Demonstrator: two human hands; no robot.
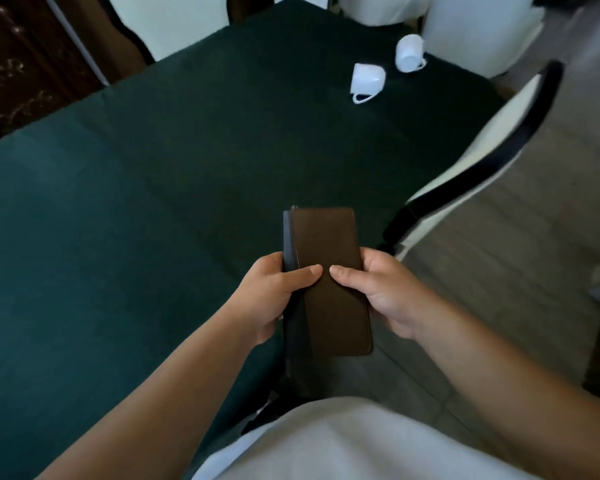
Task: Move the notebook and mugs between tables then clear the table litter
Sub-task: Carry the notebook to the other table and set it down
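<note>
Both hands, left [269,299] and right [383,296], grasp brown notebook [326,282] over table's [118,202] near edge. Two mugs [367,81] overturned near far right corner; chair [482,161] beside right edge.

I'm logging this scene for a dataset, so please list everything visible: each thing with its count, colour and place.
notebook: one, brown cover, held over the table's near edge
mugs: two, white, upside down at the table's far right
table: one, dark green cloth, fills the left and centre
chairs: several, white with dark frames, around the table
left hand: grips the notebook's left side
right hand: grips its right side
</note>
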